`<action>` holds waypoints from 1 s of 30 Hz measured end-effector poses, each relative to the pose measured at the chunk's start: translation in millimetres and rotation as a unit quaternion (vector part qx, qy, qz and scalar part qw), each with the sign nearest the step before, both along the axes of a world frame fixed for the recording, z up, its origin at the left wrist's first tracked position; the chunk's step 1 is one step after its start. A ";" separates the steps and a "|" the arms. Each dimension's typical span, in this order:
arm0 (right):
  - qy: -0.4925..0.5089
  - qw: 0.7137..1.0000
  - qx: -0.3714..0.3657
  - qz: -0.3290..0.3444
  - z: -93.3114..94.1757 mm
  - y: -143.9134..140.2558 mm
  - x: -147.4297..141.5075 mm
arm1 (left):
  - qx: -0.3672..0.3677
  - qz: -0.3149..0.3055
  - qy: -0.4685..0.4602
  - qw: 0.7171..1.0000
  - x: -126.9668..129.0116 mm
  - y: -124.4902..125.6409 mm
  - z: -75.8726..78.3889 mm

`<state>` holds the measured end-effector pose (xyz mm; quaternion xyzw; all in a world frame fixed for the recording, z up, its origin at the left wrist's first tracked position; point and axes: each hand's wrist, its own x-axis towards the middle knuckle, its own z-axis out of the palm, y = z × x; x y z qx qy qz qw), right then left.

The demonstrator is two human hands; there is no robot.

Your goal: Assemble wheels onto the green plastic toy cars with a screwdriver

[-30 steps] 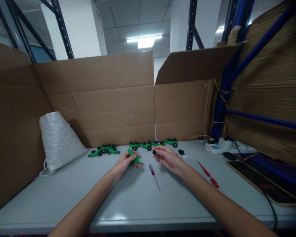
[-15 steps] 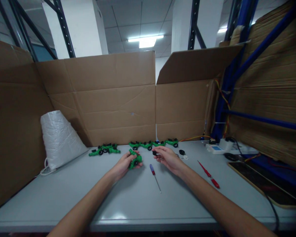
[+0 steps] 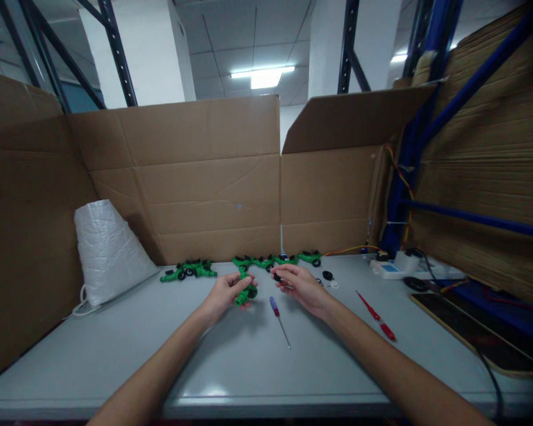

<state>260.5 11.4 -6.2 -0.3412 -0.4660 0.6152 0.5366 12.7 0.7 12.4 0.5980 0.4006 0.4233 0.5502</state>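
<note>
My left hand (image 3: 225,296) is closed around a green toy vehicle (image 3: 246,293), which it holds above the table. Between the thumb and fingers of my right hand (image 3: 299,285) is a small round black part (image 3: 277,277), perhaps a wheel; most of it is hidden by the fingertips. A gap separates the two hands. Below that gap lies a screwdriver (image 3: 274,306) with a blue and red handle. Just right of my right hand are a black disc (image 3: 327,275) and a small white piece (image 3: 334,284).
Green toy vehicles stand in a row (image 3: 273,261) along the cardboard back wall (image 3: 204,195), with more clustered at left (image 3: 189,270). A red screwdriver-like tool (image 3: 376,315), a power strip (image 3: 393,267) and a dark panel (image 3: 471,331) occupy the right. A white wrapped bundle (image 3: 109,251) sits at left.
The green toy vehicle has been turned in my left hand, so its end now points down toward me. My right hand has shifted slightly left with the black part.
</note>
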 end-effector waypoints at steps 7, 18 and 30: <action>0.007 1.000 0.018 0.006 1.0 -1.6 -1.5 | -0.004 -0.023 -0.013 1.000 0.6 3.5 -6.8; 0.004 0.999 0.037 0.030 10.5 -11.1 -4.7 | 0.024 -0.018 -0.004 1.000 1.3 -1.3 -1.9; 0.005 0.997 0.046 0.068 9.5 -13.7 -5.8 | 0.025 -0.038 -0.029 0.999 4.7 -1.7 -4.7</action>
